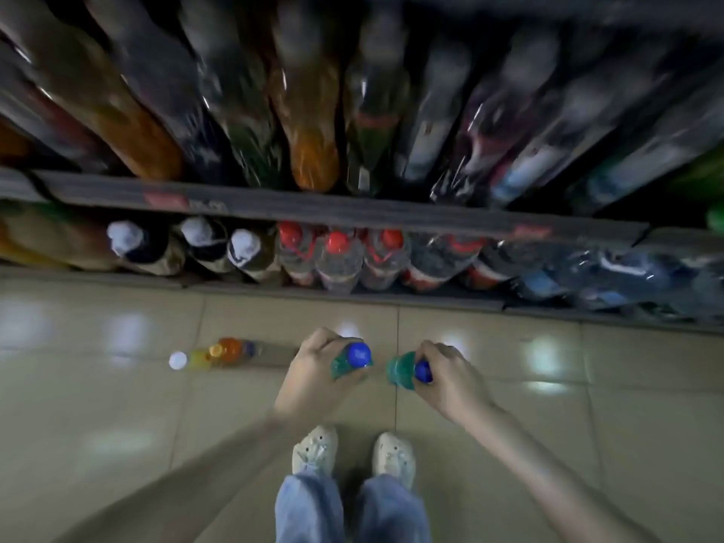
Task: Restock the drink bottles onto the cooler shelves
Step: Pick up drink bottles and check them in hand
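I look straight down at the floor in front of the shelves. My left hand grips a green bottle with a blue cap near its neck. My right hand grips a second green bottle with a blue cap the same way. Both bottles hang above the floor tiles, close together, in front of the bottom shelf. That shelf holds white-capped bottles, red-capped clear bottles and blue-labelled packs. The upper shelf is packed with large, blurred bottles.
Several bottles stand on the tiled floor to the left: a white-capped one, a yellow one and an orange one. My two feet in pale shoes stand directly below my hands. Beige tile lies on both sides.
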A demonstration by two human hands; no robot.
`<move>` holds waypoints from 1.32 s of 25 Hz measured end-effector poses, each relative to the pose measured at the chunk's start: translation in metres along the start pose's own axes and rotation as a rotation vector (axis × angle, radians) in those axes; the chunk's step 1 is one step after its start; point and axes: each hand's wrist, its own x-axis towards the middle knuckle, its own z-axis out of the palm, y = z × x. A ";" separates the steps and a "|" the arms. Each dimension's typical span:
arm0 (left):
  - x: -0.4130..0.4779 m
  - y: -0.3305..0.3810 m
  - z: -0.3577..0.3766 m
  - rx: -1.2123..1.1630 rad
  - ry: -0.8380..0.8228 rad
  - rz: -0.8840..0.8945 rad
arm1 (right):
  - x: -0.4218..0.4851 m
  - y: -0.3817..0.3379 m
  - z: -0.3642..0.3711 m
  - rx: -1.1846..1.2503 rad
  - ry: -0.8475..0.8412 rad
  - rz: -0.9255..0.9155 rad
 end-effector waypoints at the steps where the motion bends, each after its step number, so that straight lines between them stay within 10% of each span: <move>1: 0.006 -0.031 0.025 0.017 -0.022 -0.040 | 0.016 0.014 0.037 0.011 -0.005 0.039; 9: 0.040 -0.203 0.171 0.152 -0.184 -0.059 | 0.110 0.080 0.233 0.034 -0.011 0.155; 14: 0.041 -0.241 0.208 0.190 -0.110 0.045 | 0.130 0.077 0.267 -0.003 0.132 0.005; 19: 0.045 -0.221 0.199 0.375 -0.239 -0.233 | 0.105 0.086 0.266 0.014 0.011 0.163; 26: 0.025 -0.130 0.136 0.254 -0.280 -0.181 | 0.073 0.035 0.169 0.039 -0.035 0.116; 33: 0.027 0.080 -0.091 0.011 0.017 0.050 | -0.006 -0.099 -0.102 0.261 0.179 -0.178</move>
